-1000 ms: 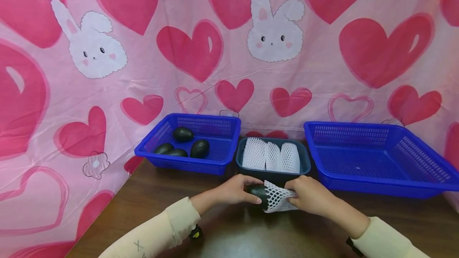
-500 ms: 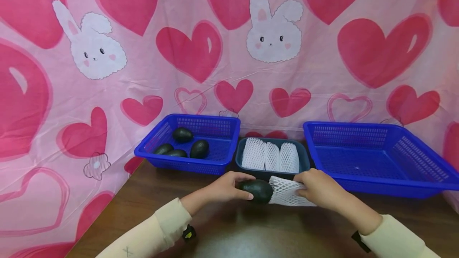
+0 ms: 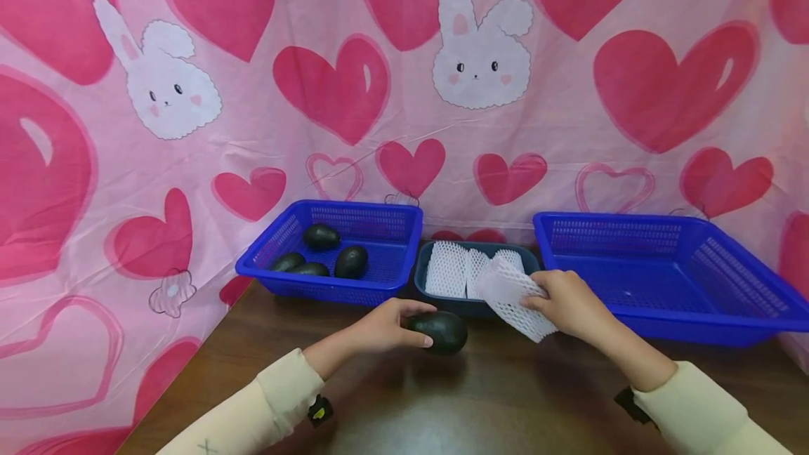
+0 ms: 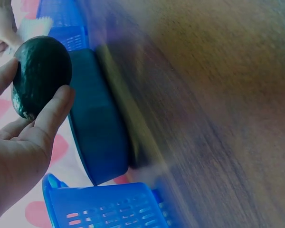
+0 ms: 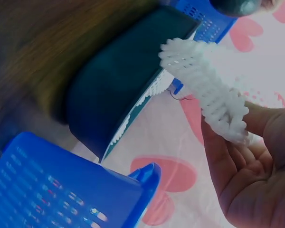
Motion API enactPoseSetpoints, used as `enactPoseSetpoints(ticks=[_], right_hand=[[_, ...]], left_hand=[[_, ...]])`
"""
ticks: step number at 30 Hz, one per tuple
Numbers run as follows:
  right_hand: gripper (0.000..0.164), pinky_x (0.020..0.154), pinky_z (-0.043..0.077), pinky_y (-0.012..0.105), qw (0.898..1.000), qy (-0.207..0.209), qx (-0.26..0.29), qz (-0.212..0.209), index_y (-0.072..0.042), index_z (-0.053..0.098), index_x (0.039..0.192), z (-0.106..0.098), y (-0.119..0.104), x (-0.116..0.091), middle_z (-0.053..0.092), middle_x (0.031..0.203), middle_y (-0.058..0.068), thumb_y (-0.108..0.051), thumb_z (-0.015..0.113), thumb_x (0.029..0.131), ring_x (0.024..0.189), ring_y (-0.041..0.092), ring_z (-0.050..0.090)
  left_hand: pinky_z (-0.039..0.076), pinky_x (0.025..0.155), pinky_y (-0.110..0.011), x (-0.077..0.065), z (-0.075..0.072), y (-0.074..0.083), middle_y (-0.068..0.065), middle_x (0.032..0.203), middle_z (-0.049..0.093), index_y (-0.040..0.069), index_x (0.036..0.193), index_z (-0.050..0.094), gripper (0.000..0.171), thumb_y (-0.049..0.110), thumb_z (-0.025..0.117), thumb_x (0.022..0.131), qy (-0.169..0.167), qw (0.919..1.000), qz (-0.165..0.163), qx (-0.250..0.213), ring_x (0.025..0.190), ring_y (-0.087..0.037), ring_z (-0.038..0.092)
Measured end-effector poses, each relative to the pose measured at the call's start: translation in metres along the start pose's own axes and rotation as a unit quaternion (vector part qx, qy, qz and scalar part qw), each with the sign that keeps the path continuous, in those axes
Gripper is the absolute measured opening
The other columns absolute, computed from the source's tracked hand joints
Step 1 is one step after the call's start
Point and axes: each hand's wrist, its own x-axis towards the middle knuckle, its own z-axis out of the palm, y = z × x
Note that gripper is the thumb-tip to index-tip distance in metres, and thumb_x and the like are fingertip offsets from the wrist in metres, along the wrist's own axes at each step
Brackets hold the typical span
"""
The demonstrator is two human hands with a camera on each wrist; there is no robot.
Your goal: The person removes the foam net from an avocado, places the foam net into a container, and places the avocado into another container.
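Note:
A dark green avocado [image 3: 447,333] is held by my left hand [image 3: 385,328] above the table, thumb and fingers around its left end. The left wrist view shows the same avocado [image 4: 42,71] bare, pinched between thumb and fingertips. My right hand [image 3: 571,304] pinches a white foam net sleeve [image 3: 518,300] by its right end. That sleeve overlaps the front of the dark teal bin [image 3: 420,279] in the head view. In the right wrist view the net sleeve [image 5: 204,88] hangs from the fingers, with no avocado inside it. More white net sleeves [image 3: 446,269] stand in the bin.
To the left, a blue basket [image 3: 329,290] holds several avocados [image 3: 351,262]. On the right stands another, larger blue basket [image 3: 682,318] with nothing seen inside. The brown wooden table [image 3: 480,413] lies under the hands. A pink heart-patterned cloth [image 3: 354,5] hangs behind.
The net sleeve, partly over the avocado's end a second ago, has come off and moved up and right with my right hand. My left hand has shifted slightly left with the avocado.

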Motion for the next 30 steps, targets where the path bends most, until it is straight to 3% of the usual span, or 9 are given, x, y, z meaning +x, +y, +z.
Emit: enactPoseSetpoints(ticks=[11,15,25,30], right_hand=[[0.020,0.050,0.047,0.032,0.993,0.067,0.072,0.061,0.003,0.065,0.087,0.008,0.006,0.029,0.065,0.071,0.008,-0.014,0.073,0.086,0.059,0.018,0.059],[0.025,0.053,0.049,0.033,0.988,0.072,0.099,0.098,0.008,0.064,0.095,0.013,0.008,0.040,0.067,0.078,0.014,-0.015,0.071,0.088,0.063,0.021,0.061],[0.031,0.059,0.046,0.033,0.966,0.079,0.170,0.181,0.014,0.064,0.098,0.034,0.009,0.069,0.065,0.082,0.018,-0.016,0.067,0.090,0.070,0.025,0.057],[0.030,0.056,0.045,0.032,0.962,0.069,0.172,0.202,0.014,0.065,0.094,0.045,0.013,0.074,0.064,0.079,0.016,-0.016,0.067,0.089,0.066,0.023,0.055]], left_hand=[[0.052,0.080,-0.032,-0.001,-0.003,-0.001,0.000,0.115,0.066,0.012,0.131,0.061,0.051,0.022,0.078,0.084,-0.004,0.9999,-0.012,-0.011,0.089,-0.017,0.063],[0.052,0.081,-0.034,-0.002,-0.005,0.000,0.000,0.116,0.065,0.014,0.131,0.061,0.051,0.023,0.078,0.084,-0.006,0.9997,-0.017,-0.017,0.092,-0.018,0.063],[0.052,0.079,-0.032,-0.001,-0.003,-0.003,0.001,0.115,0.066,0.013,0.131,0.061,0.051,0.022,0.078,0.084,-0.005,0.9998,-0.013,-0.015,0.090,-0.017,0.063],[0.052,0.078,-0.031,-0.001,-0.004,-0.003,0.000,0.115,0.066,0.012,0.131,0.061,0.051,0.022,0.078,0.084,-0.004,0.9999,-0.009,-0.010,0.089,-0.016,0.063]])
